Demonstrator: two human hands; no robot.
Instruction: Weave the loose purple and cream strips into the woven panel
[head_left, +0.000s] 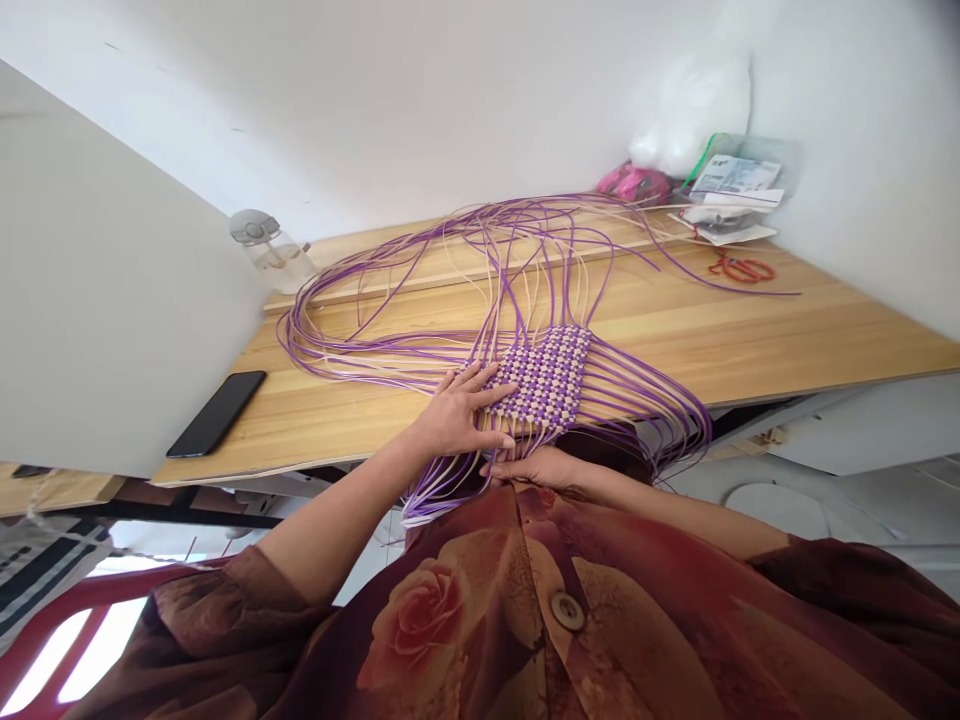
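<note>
A woven panel (551,375) is lying partly under the left hand (454,418), fingers spread, and just beyond the right hand (538,466), its grip unclear.

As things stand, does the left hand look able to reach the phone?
Probably yes: the left hand lies spread on the woven piece, the phone is to its left, and the loose strands curve behind the direct path.
</note>
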